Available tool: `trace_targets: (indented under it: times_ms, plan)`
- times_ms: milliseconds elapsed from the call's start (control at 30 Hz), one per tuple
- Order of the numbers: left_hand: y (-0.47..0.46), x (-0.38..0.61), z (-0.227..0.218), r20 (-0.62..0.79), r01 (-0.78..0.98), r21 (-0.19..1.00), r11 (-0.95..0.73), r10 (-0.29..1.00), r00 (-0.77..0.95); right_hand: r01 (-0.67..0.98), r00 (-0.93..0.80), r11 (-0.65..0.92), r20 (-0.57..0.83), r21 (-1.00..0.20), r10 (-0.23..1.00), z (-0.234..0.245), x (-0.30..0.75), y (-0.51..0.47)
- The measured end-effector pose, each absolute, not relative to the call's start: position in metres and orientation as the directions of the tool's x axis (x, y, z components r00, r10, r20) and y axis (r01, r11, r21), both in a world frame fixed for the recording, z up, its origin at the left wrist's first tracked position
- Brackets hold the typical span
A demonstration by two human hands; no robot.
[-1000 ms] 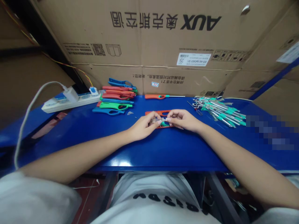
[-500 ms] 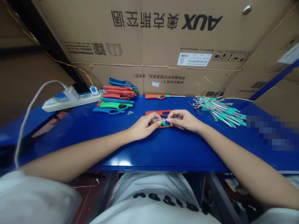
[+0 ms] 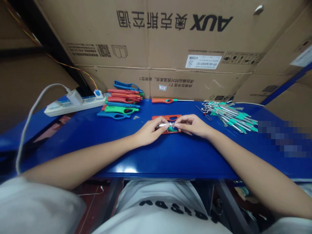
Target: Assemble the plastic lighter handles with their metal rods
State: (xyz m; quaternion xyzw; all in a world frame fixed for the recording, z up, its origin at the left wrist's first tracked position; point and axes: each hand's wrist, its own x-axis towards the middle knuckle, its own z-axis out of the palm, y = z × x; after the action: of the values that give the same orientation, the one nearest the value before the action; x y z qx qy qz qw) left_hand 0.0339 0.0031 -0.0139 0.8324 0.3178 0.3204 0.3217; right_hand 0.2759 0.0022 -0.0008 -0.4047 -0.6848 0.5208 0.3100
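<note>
My left hand [image 3: 152, 131] is closed around a small, clear and shiny lighter part [image 3: 162, 124], tube-like and lying level. At its right end my right hand [image 3: 192, 125] pinches with thumb and forefinger at a tiny pale tip; the fingers hide most of it. Just under and behind both hands lies an orange-red lighter casing [image 3: 172, 117], its halves apart on the blue table [image 3: 156, 156]. A green piece [image 3: 172, 129] shows inside the nearer half.
Blue, red and green lighter casings [image 3: 119, 110] are stacked at left, beside small metal bits [image 3: 136, 117]. An assembled orange lighter [image 3: 162, 100] lies behind. Silver rods with green parts [image 3: 229, 113] and a screwdriver [image 3: 207, 116] lie right. A power strip [image 3: 80, 106] stands far left.
Both hands stay in nearly the same place. The clear part has turned slightly in the left fingers and catches more light; the right fingertips have shifted a little at its end.
</note>
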Motion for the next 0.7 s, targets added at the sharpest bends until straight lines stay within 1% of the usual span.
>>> trace_targets:
  times_ms: [367, 700]
  plan:
    - [0.0027, 0.0339, -0.0133, 0.319, 0.331, 0.739, -0.587, 0.738, 0.594, 0.213, -0.475, 0.151, 0.033, -0.965, 0.880, 0.0017, 0.2742, 0.0019]
    - [0.0028, 0.0337, -0.0134, 0.310, 0.346, 0.737, -0.581, 0.745, 0.590, 0.243, -0.459, 0.146, 0.019, -0.959, 0.888, -0.0015, 0.2752, 0.0017]
